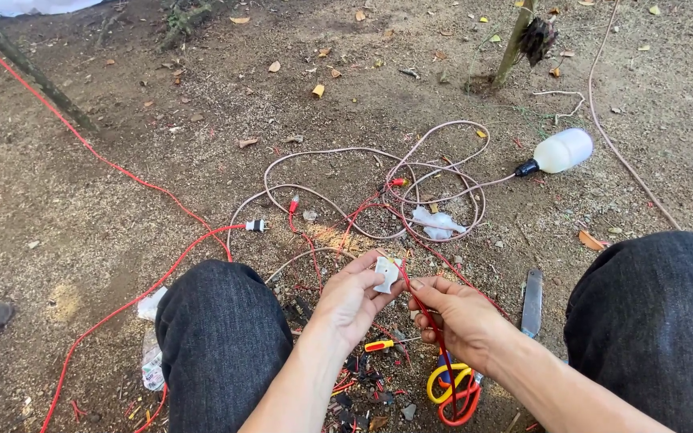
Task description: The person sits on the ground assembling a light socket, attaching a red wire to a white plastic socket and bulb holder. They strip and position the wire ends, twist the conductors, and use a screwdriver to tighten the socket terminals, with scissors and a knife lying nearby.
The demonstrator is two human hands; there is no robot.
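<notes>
The bottom edge cuts off both forearms, and the scraps on the dirt between the two knees are too small to tell apart. From the left: one long red cable [122, 172] crosses the ground, one pale cord [338, 152] loops to one white bulb [563, 150]. The left hand [352, 301] pinches one small white plug [387, 273] at its fingertips. The right hand [460, 315], touching it, grips one red wire [425, 309]. A knife [532, 301] lies just right.

Bare dirt ground [106, 200] is carrying a tangled pinkish cord [346, 172], a white bulb [561, 151], red wire [122, 172], a folding knife [532, 302] and dry leaves [318, 91].
</notes>
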